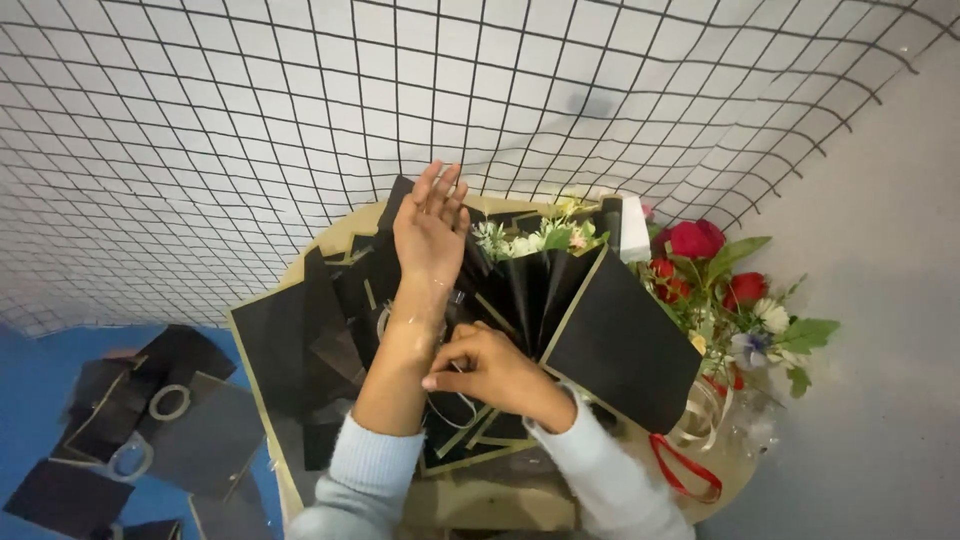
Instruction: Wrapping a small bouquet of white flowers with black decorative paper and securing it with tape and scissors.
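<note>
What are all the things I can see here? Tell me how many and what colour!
black wrapping paper sheets with gold edges: many, black, fanned on the round table
round wooden table: one, tan, centre
small white and green flowers: one bunch, inside the black wrap
red roses with green leaves: several, right side
red ribbon loop: one, lower right
clear tape rolls: two, on blue floor, left
wire grid panel: one, black on white, behind
left hand: flat, open, on the wrap
right hand: pinching at the wrap's base
</note>
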